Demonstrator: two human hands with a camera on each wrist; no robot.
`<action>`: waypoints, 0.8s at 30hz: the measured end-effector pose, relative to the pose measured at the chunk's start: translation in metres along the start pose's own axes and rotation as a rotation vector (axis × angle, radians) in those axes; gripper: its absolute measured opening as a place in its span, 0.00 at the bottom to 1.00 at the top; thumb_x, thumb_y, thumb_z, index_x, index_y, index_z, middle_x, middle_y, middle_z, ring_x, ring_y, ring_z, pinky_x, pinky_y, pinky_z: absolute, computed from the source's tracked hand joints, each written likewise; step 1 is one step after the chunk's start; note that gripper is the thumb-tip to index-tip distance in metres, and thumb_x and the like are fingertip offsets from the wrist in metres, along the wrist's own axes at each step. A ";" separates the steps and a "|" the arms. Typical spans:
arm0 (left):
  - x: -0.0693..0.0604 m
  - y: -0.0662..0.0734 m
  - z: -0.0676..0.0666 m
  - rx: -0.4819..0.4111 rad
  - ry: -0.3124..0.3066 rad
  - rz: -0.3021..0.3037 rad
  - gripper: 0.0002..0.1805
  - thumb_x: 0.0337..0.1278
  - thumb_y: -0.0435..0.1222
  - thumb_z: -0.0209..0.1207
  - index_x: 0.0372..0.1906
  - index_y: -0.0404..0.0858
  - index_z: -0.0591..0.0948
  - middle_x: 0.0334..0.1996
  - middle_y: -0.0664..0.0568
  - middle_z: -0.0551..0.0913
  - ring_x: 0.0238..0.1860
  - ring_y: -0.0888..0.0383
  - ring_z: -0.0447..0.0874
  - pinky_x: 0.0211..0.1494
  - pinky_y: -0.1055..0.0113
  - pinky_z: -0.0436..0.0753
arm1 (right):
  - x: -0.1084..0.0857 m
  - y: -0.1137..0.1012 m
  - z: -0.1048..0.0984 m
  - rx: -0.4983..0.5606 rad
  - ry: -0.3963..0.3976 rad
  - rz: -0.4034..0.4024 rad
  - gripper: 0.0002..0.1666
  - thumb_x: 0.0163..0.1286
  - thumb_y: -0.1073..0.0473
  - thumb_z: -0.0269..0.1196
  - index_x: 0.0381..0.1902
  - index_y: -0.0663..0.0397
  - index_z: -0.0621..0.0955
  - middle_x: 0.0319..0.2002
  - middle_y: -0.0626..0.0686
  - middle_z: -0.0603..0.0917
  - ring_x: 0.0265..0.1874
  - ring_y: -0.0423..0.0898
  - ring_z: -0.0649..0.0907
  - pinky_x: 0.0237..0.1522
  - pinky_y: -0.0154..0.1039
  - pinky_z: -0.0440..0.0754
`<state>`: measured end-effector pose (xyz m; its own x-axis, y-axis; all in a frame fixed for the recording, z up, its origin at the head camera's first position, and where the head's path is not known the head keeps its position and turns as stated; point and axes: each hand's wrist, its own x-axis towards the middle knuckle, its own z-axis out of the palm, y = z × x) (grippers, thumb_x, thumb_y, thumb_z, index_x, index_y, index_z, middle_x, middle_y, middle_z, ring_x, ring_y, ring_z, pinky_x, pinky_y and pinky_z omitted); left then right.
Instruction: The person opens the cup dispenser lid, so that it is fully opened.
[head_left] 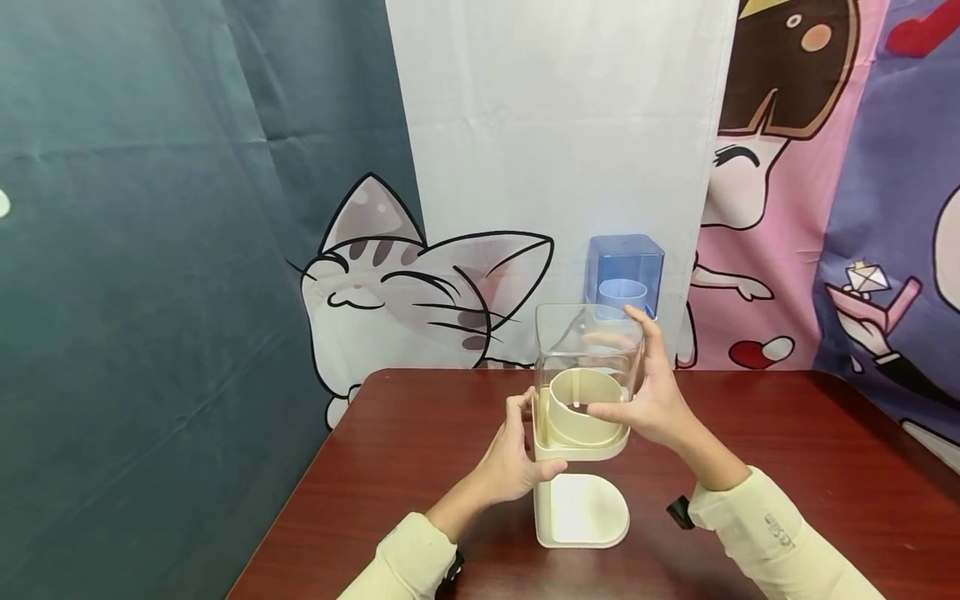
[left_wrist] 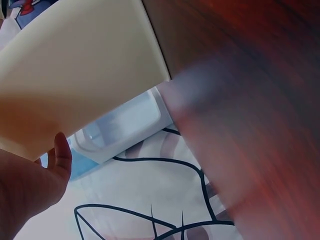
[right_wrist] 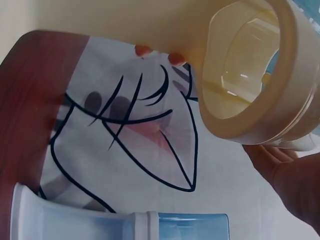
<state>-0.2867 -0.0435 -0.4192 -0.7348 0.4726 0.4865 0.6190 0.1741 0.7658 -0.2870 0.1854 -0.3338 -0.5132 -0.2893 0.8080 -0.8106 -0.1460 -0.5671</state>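
Observation:
A cream dispenser [head_left: 551, 517] with a rounded foot stands upright before me, and a clear square container [head_left: 558, 333] tops it. Inside the clear walls sits a cream ring [head_left: 585, 425]. My left hand [head_left: 510, 458] grips the dispenser's body below the container, thumb at the front and fingers round the side. In the left wrist view, the left hand [left_wrist: 45, 185] lies at the broad cream panel [left_wrist: 95, 65]. My right hand [head_left: 656, 400] holds the container from the right, fingers behind it. From the right wrist, the round underside opening [right_wrist: 245, 60] shows above the right hand [right_wrist: 285, 175].
Behind the dispenser is another unit with a blue see-through top [head_left: 626, 250]; its white stand [right_wrist: 70, 220] shows in the right wrist view. The dark red table [head_left: 420, 442] ends at a printed cloth backdrop [head_left: 570, 117] with a cartoon cat.

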 end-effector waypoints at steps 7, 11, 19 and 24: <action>-0.001 -0.001 -0.001 0.022 0.000 0.027 0.52 0.44 0.44 0.69 0.71 0.40 0.51 0.57 0.43 0.69 0.38 0.63 0.78 0.39 0.65 0.83 | 0.000 -0.002 0.003 0.040 0.040 0.042 0.68 0.41 0.83 0.71 0.75 0.50 0.51 0.57 0.58 0.79 0.48 0.54 0.86 0.43 0.45 0.85; 0.000 -0.002 -0.001 0.010 0.008 0.040 0.50 0.43 0.43 0.70 0.69 0.40 0.53 0.57 0.43 0.69 0.40 0.61 0.78 0.39 0.64 0.84 | 0.001 -0.002 0.006 0.057 0.037 -0.061 0.70 0.38 0.84 0.73 0.75 0.57 0.50 0.58 0.66 0.76 0.49 0.57 0.85 0.46 0.46 0.85; 0.001 -0.007 0.001 -0.015 -0.001 0.088 0.50 0.44 0.41 0.70 0.70 0.44 0.53 0.56 0.44 0.70 0.51 0.56 0.75 0.42 0.63 0.84 | 0.000 -0.003 0.007 0.009 0.044 -0.150 0.71 0.37 0.83 0.75 0.75 0.62 0.49 0.59 0.73 0.74 0.50 0.53 0.85 0.48 0.45 0.84; 0.000 -0.006 0.001 0.015 0.018 0.078 0.52 0.43 0.44 0.71 0.71 0.43 0.52 0.57 0.44 0.70 0.52 0.55 0.74 0.46 0.65 0.83 | 0.001 -0.004 0.003 0.053 0.052 -0.047 0.68 0.41 0.81 0.75 0.75 0.58 0.51 0.59 0.64 0.78 0.48 0.51 0.86 0.45 0.44 0.85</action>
<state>-0.2899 -0.0439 -0.4243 -0.6889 0.4701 0.5518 0.6787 0.1507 0.7188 -0.2836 0.1828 -0.3317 -0.4902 -0.2313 0.8404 -0.8186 -0.2088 -0.5350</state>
